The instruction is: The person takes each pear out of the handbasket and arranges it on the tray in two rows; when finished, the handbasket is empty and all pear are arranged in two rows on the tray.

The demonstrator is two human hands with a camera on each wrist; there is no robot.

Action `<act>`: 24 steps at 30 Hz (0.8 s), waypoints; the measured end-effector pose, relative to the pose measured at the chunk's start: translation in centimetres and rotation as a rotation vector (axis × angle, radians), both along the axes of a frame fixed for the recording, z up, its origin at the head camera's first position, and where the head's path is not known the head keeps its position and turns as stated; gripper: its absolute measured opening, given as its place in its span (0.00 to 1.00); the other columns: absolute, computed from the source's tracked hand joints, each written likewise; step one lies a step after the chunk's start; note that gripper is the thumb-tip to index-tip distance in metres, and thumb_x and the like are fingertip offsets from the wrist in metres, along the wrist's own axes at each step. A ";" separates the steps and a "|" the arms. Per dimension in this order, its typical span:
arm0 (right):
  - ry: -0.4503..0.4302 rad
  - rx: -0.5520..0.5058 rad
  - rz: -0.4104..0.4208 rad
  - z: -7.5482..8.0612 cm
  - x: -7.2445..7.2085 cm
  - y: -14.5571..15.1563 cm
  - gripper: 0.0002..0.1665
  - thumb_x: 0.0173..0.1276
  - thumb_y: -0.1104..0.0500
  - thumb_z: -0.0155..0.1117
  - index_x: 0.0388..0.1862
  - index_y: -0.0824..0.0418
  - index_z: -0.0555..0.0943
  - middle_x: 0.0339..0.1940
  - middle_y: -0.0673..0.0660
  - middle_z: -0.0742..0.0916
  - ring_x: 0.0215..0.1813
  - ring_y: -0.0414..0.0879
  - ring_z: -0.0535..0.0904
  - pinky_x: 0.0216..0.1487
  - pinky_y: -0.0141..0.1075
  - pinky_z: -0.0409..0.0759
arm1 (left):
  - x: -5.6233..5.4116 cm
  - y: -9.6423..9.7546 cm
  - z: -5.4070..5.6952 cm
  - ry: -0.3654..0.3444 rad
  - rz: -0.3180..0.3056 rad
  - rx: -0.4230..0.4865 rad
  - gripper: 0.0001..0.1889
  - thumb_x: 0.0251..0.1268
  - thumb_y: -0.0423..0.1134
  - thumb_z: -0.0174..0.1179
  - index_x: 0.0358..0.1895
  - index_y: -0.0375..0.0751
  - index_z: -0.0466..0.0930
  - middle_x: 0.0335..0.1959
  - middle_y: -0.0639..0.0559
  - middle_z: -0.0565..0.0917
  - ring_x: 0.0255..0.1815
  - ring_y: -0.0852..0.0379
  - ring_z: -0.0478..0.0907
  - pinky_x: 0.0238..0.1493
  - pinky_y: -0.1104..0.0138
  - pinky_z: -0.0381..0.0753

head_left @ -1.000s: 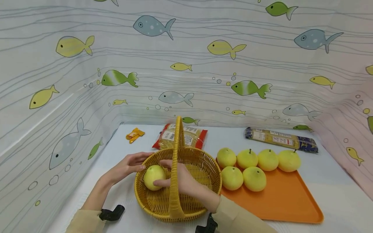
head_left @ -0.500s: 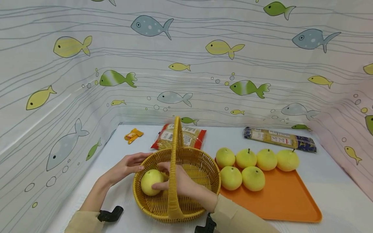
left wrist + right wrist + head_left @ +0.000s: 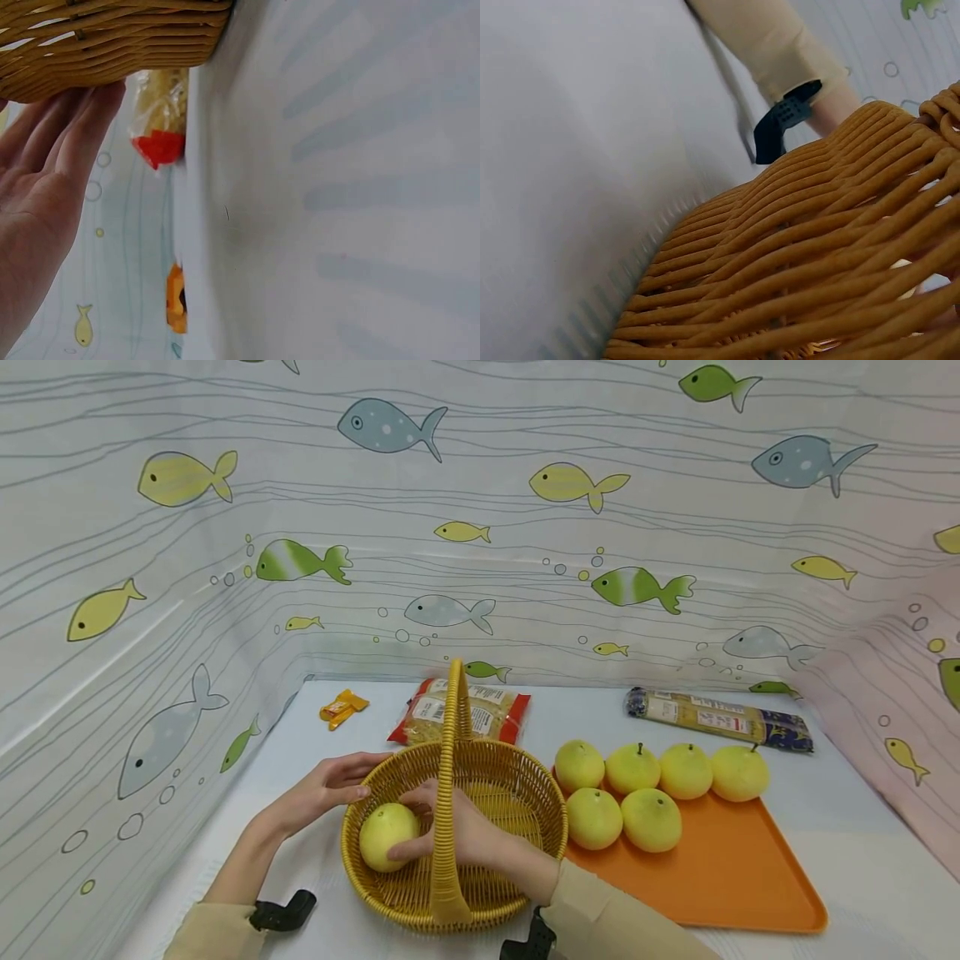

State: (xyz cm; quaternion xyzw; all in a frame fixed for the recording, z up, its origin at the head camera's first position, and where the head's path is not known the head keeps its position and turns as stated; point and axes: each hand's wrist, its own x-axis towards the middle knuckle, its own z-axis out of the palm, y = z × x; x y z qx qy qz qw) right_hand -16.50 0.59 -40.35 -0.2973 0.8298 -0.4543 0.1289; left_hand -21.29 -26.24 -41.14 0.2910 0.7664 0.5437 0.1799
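A woven yellow basket [image 3: 517,885] with a tall arched handle stands in the middle of the table in the head view. Inside it, at the left, is a round pale-yellow pear [image 3: 384,843]. My right hand [image 3: 468,831] reaches in past the handle and holds this pear between thumb and fingers; the handle covers part of the hand. Against the basket's outer left side rests my left hand [image 3: 322,793], its fingers fairly straight, as the left wrist view shows. In the right wrist view the basket wall [image 3: 780,262] hides the right hand and the pear.
Right of the basket, an orange tray [image 3: 735,868] bears several pears [image 3: 652,820] at its left and back. Behind the basket lies a red-ended noodle bag [image 3: 480,710]. A long noodle packet [image 3: 720,718] lies back right, and orange wrapped snacks [image 3: 343,708] back left.
My right hand has shifted the pear slightly left and nearer to me within the basket. My left hand has stayed at the basket's left side.
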 end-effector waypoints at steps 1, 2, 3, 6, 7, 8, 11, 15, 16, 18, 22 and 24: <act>-0.006 -0.001 0.018 0.0 0.0 0.0 0.37 0.55 0.47 0.79 0.61 0.60 0.80 0.52 0.47 0.83 0.53 0.34 0.76 0.54 0.28 0.75 | 0.0 0.0 0.0 -0.002 -0.001 0.000 0.27 0.75 0.32 0.51 0.74 0.33 0.63 0.71 0.34 0.70 0.67 0.62 0.75 0.61 0.73 0.74; -0.018 0.003 0.037 0.0 0.0 0.0 0.36 0.55 0.47 0.79 0.61 0.59 0.80 0.51 0.45 0.83 0.53 0.33 0.75 0.54 0.28 0.75 | 0.0 0.0 0.1 -0.005 -0.003 -0.001 0.27 0.75 0.32 0.51 0.74 0.34 0.63 0.71 0.34 0.70 0.67 0.61 0.75 0.61 0.73 0.74; -0.028 0.007 0.060 0.0 0.0 0.1 0.36 0.55 0.46 0.79 0.61 0.58 0.81 0.51 0.44 0.83 0.52 0.33 0.75 0.54 0.28 0.75 | 0.0 0.1 0.1 -0.007 -0.002 -0.001 0.27 0.74 0.32 0.51 0.74 0.34 0.63 0.71 0.34 0.70 0.67 0.61 0.75 0.61 0.72 0.74; -0.081 0.000 0.128 0.0 0.0 0.2 0.36 0.56 0.47 0.79 0.63 0.55 0.79 0.52 0.42 0.83 0.53 0.31 0.76 0.54 0.27 0.75 | 0.1 0.1 0.1 -0.005 -0.009 0.003 0.27 0.75 0.32 0.51 0.74 0.33 0.63 0.71 0.34 0.70 0.67 0.61 0.75 0.61 0.72 0.74; -0.092 0.000 0.144 0.0 0.0 0.2 0.37 0.56 0.47 0.79 0.63 0.55 0.79 0.52 0.41 0.83 0.54 0.31 0.76 0.54 0.27 0.75 | 0.1 0.1 0.1 -0.005 -0.009 0.004 0.27 0.75 0.32 0.51 0.74 0.33 0.63 0.71 0.34 0.70 0.67 0.61 0.75 0.61 0.72 0.74; -0.096 0.004 0.156 0.0 0.0 0.2 0.37 0.56 0.47 0.78 0.64 0.54 0.78 0.53 0.40 0.83 0.54 0.30 0.76 0.54 0.27 0.75 | 0.1 0.1 0.1 -0.004 -0.009 0.006 0.27 0.75 0.32 0.51 0.74 0.33 0.62 0.72 0.34 0.70 0.67 0.61 0.75 0.61 0.72 0.75; -0.092 0.002 0.175 -0.1 0.0 0.3 0.37 0.56 0.47 0.78 0.64 0.53 0.78 0.52 0.40 0.83 0.53 0.30 0.76 0.54 0.27 0.75 | 0.0 0.2 0.0 -0.006 -0.011 0.012 0.27 0.75 0.31 0.51 0.74 0.33 0.62 0.72 0.34 0.69 0.67 0.61 0.74 0.61 0.72 0.75; -0.094 0.011 0.187 -0.2 0.0 0.3 0.38 0.56 0.48 0.78 0.65 0.53 0.77 0.52 0.40 0.83 0.52 0.30 0.76 0.53 0.27 0.76 | -0.1 0.1 -0.1 -0.002 -0.018 0.019 0.27 0.74 0.31 0.51 0.74 0.33 0.63 0.72 0.34 0.70 0.67 0.60 0.74 0.61 0.72 0.75; -0.099 0.012 0.192 -0.2 0.0 0.3 0.38 0.57 0.48 0.78 0.65 0.53 0.77 0.52 0.40 0.83 0.52 0.30 0.76 0.52 0.27 0.76 | -0.1 0.1 -0.1 0.000 -0.019 0.019 0.27 0.74 0.31 0.51 0.74 0.33 0.63 0.72 0.34 0.70 0.67 0.60 0.74 0.61 0.72 0.75; -0.101 0.017 0.204 -0.3 -0.1 0.2 0.39 0.57 0.48 0.78 0.66 0.53 0.76 0.52 0.40 0.82 0.52 0.30 0.76 0.52 0.27 0.76 | -0.2 0.1 -0.2 0.003 -0.021 0.020 0.26 0.75 0.31 0.51 0.74 0.34 0.63 0.71 0.34 0.70 0.67 0.60 0.75 0.61 0.72 0.75; -0.091 0.029 0.224 -0.2 0.0 0.2 0.39 0.57 0.49 0.78 0.67 0.53 0.75 0.52 0.40 0.82 0.52 0.30 0.76 0.52 0.27 0.76 | -0.3 -0.1 -0.3 0.004 -0.021 0.017 0.26 0.75 0.31 0.50 0.74 0.35 0.63 0.71 0.35 0.70 0.67 0.60 0.75 0.61 0.72 0.75; -0.077 0.039 0.229 -0.2 0.0 0.2 0.39 0.57 0.49 0.78 0.67 0.53 0.75 0.52 0.40 0.82 0.52 0.30 0.76 0.52 0.27 0.76 | -0.3 -0.1 -0.4 0.003 -0.021 0.017 0.26 0.75 0.31 0.50 0.74 0.35 0.64 0.71 0.35 0.71 0.67 0.59 0.75 0.61 0.71 0.75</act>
